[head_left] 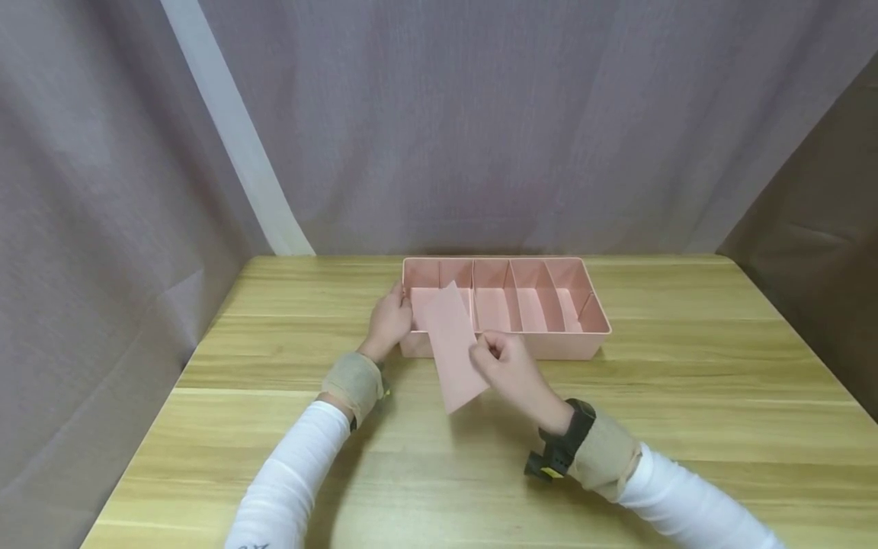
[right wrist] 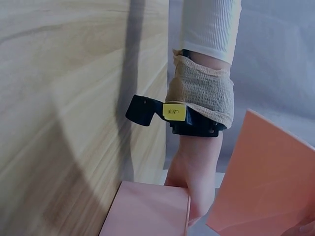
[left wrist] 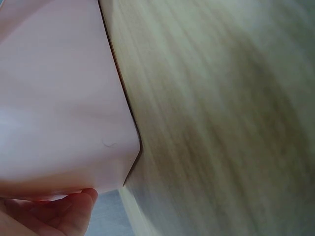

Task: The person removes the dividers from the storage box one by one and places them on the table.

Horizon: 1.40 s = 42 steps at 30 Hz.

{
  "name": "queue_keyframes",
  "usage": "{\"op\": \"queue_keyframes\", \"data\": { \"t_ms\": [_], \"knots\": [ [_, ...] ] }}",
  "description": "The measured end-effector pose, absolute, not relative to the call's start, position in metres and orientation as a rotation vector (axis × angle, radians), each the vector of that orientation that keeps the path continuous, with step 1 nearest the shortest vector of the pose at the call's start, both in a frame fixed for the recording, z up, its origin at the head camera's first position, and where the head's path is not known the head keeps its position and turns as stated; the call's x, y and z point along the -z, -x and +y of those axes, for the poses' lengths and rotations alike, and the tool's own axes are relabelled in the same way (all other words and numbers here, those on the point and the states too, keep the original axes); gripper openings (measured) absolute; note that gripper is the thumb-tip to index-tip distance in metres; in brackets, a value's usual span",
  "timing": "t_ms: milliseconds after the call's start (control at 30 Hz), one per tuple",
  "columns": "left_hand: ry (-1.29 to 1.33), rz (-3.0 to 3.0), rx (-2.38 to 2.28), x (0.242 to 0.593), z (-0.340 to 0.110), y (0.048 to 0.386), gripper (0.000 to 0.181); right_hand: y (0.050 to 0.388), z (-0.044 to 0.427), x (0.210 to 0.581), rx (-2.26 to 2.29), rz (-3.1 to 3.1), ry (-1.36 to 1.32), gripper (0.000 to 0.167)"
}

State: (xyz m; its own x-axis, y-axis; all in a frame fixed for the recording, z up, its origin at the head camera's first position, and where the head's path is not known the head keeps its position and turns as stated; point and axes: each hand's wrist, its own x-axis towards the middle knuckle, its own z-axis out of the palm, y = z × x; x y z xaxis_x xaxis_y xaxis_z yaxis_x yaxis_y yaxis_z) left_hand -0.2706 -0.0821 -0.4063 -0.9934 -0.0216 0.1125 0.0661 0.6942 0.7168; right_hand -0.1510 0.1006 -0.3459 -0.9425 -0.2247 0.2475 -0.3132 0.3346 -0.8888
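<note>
A pink divider box (head_left: 504, 345) with several compartments stands at the far side of the table. My left hand (head_left: 389, 320) grips its left end; in the left wrist view, the fingers (left wrist: 74, 209) lie against the end wall of the box (left wrist: 64, 108). My right hand (head_left: 511, 370) pinches a flat pink divider panel (head_left: 454, 354) by its right edge. The panel tilts above the front left of the box and covers part of the left compartments. In the right wrist view, the panel (right wrist: 268, 177) is apart from the box's outer wall (right wrist: 147, 209).
The box rests on a wooden table (head_left: 425, 488). A grey curtain (head_left: 480, 130) hangs behind the table's far edge, with a white strip (head_left: 233, 122) at left. Dark fabric (head_left: 816, 236) hangs at right. Both wrists wear wraps and small black cameras.
</note>
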Motion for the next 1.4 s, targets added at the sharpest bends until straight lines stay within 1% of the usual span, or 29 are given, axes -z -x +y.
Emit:
{"op": "queue_keyframes", "data": {
  "t_ms": [233, 433, 1133, 1400],
  "knots": [
    [0.042, -2.780, 1.177, 0.406, -0.082, 0.270, 0.043, 0.145, 0.103, 0.346, -1.662, -2.494, -0.562, 0.027],
    [0.044, -2.767, 1.164, 0.407, -0.082, 0.270, 0.042, 0.140, 0.106, 0.347, -1.688, -2.541, -0.547, 0.029],
    [0.027, -2.801, 1.174, 0.407, -0.082, 0.271, 0.042, 0.124, 0.111, 0.356, -1.706, -2.578, -0.566, 0.028],
    [0.006, -2.820, 1.160, 0.405, -0.082, 0.271, 0.044, 0.120, 0.112, 0.357, -1.691, -2.594, -0.559, 0.028]
  ]
}}
